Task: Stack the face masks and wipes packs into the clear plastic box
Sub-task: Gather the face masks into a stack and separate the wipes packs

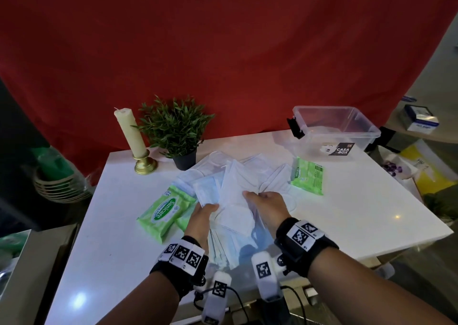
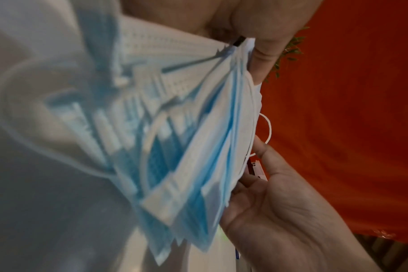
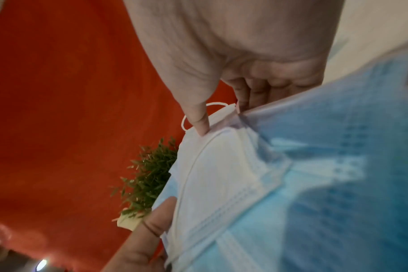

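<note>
Red backdrop (image 1: 223,51) behind all. White desk (image 1: 347,213) beneath, glossy. Clear box (image 1: 357,126) at the far right corner, open, lidless, black latch on its left end. Loose heap of masks (image 1: 260,173) mid-desk, white and pale blue, some fanned toward the near edge. Bundle of blue masks (image 2: 186,147) lifted above the near edge, gripped from both sides: left hand (image 1: 202,221) curled round its left edge, right hand (image 1: 267,205) pinching its right edge, thumb on a white mask (image 3: 217,174) on top. Green wipes (image 1: 163,210) toward the left edge, touching the heap; second wipes pack (image 1: 308,175) just before the box. Plant (image 1: 173,128) and candle (image 1: 130,133) along the far edge.
</note>
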Demonstrator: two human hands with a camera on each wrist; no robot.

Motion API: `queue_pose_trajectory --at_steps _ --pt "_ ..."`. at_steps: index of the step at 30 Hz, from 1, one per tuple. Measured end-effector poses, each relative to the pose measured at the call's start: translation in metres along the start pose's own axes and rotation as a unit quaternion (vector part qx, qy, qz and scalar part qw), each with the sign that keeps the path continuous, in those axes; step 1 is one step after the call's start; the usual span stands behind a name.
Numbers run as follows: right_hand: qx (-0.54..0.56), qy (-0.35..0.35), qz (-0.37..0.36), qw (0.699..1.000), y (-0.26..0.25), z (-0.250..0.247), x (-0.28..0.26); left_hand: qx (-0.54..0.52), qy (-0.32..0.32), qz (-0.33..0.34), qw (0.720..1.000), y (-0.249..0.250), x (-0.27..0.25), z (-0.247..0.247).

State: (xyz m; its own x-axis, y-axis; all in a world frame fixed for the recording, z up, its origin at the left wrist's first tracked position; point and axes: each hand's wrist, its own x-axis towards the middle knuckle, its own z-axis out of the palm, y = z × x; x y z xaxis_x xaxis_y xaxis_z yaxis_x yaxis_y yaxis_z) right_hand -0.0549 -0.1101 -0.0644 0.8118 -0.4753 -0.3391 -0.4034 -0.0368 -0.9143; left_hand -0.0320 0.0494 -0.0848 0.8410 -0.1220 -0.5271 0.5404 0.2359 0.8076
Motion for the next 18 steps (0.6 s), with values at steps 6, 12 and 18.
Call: queue_pose_trajectory --at_steps 6,12,18 --pt "0.020 -0.025 -0.068 0.997 -0.001 -0.009 0.013 0.035 0.000 -0.003 0.999 -0.003 0.011 0.010" --pt "0.035 -0.057 -0.108 0.992 0.004 -0.010 0.015 0.068 0.028 -0.015 0.997 -0.020 0.054 0.014" --pt "0.010 -0.035 -0.174 0.984 -0.005 -0.024 0.025 0.063 0.043 -0.021 0.997 0.012 0.001 0.045"
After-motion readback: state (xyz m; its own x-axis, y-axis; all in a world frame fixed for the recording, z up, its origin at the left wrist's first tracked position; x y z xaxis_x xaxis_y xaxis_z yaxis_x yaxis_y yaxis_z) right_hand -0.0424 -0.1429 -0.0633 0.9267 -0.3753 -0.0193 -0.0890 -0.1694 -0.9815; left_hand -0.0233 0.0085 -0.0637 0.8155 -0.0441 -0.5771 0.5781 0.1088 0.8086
